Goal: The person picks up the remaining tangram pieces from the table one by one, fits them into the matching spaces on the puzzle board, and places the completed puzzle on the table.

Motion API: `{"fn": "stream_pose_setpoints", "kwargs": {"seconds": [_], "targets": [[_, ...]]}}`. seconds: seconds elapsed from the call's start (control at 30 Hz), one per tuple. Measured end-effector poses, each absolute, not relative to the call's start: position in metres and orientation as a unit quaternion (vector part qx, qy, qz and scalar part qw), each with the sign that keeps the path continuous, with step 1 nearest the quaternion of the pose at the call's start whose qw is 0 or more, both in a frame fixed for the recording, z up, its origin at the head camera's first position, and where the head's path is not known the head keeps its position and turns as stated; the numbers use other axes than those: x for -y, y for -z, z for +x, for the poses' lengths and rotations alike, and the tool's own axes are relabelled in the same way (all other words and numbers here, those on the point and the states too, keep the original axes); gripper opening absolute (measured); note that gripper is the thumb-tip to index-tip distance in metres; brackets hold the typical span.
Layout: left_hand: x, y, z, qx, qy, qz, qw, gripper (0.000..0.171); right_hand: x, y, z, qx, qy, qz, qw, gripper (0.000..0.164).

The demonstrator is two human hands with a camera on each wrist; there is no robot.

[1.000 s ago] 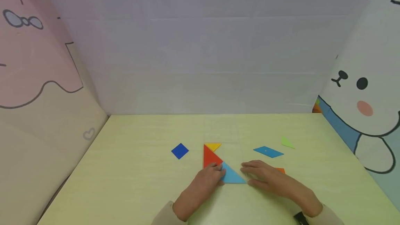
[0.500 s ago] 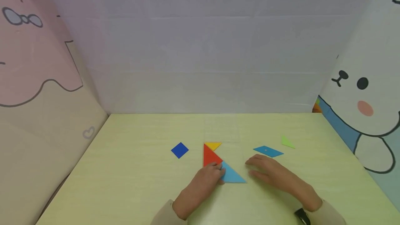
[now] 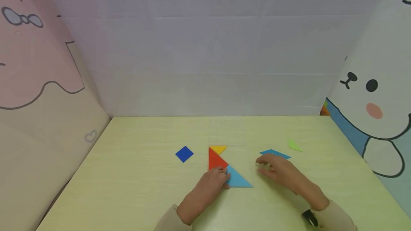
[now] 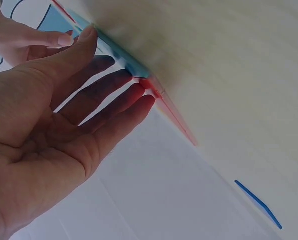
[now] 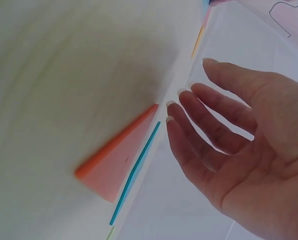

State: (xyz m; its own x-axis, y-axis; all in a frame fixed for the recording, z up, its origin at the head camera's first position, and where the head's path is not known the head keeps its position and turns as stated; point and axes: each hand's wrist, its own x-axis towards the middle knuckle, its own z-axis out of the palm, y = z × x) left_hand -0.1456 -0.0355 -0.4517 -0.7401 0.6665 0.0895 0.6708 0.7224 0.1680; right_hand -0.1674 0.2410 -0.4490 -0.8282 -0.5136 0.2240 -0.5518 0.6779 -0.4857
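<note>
As my left hand [image 3: 210, 183] rests, fingers slack, on the red triangle [image 3: 216, 159] and light-blue triangle [image 3: 238, 179], red's tip points ahead of it, light-blue's long edge slants off to its right; I hover my right hand [image 3: 282, 171], half-spread, near the parallelogram [image 3: 276, 152].

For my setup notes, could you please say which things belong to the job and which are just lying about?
Job, apparently tangram:
red triangle
pale blue triangle
yellow triangle
navy square
blue parallelogram
green triangle
orange triangle

Probably aside:
cartoon panels
black object, unidentifiable, beside right sleeve
</note>
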Motion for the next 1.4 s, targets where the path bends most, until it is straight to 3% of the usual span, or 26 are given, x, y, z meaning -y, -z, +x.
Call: {"fn": "stream_pose_setpoints", "kwargs": {"seconds": [0.4,0.77,1.23,1.4], "targets": [[0.035,0.450,-0.144,0.929,0.087,-0.358,0.018,0.029,-0.246,0.452,-0.173,0.923,-0.281,0.247,0.091,0.022],[0.034,0.447,-0.144,0.932,0.089,-0.352,0.008,0.026,-0.251,0.446,-0.178,0.937,-0.292,0.185,0.049,0.018],[0.033,0.450,-0.144,0.933,0.098,-0.346,-0.002,0.031,-0.262,0.455,-0.179,0.948,-0.256,0.162,0.091,0.034],[0.032,0.450,-0.143,0.935,0.096,-0.341,-0.007,0.032,-0.265,0.458,-0.181,0.952,-0.244,0.160,0.090,0.032]]}}
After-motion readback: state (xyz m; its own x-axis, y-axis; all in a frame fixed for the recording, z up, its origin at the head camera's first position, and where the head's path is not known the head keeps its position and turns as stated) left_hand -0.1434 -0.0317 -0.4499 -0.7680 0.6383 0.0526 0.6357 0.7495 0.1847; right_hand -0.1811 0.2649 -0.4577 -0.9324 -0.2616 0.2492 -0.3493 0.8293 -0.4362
